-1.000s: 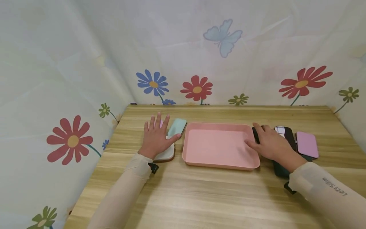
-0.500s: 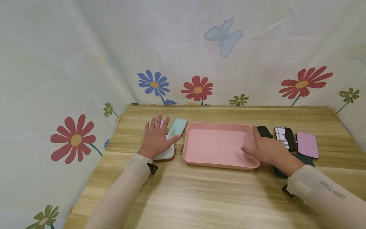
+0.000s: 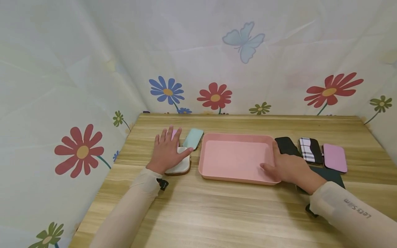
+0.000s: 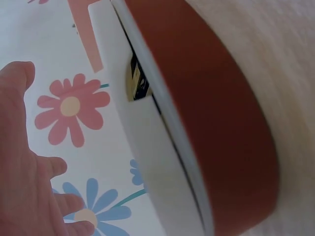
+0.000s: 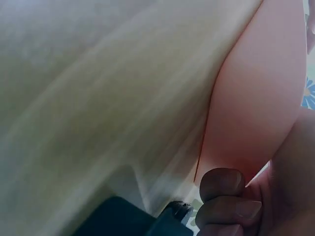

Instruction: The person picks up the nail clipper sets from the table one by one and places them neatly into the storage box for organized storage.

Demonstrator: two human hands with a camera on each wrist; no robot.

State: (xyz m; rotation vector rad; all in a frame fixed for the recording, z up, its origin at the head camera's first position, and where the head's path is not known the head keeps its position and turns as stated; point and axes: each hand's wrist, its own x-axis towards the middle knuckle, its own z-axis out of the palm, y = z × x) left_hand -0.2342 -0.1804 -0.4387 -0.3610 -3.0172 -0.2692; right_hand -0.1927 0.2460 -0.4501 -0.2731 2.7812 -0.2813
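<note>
My left hand [image 3: 167, 150] lies flat with straight fingers on a white case with a brown edge [image 3: 179, 167]; the left wrist view shows that case [image 4: 221, 123] close up beside the palm [image 4: 24, 172]. A mint case [image 3: 193, 138] lies just right of the fingertips, and a bit of a pink item [image 3: 174, 132] shows under them. My right hand [image 3: 286, 167] grips the right rim of the pink tray [image 3: 237, 137] near its front corner, thumb inside. In the right wrist view its curled fingers [image 5: 224, 196] sit against the tray wall [image 5: 251, 108].
Right of the tray lie a black case [image 3: 286, 145], a plaid case [image 3: 308, 150] and a purple case [image 3: 334, 157]. A dark green case [image 3: 330, 174] is partly under my right wrist. The wooden table [image 3: 217, 213] is walled by flowered cloth on three sides.
My right hand left the black case and drew back to the tray's right rim near the front corner. My left hand shifted slightly; its thumb no longer touches the mint case.
</note>
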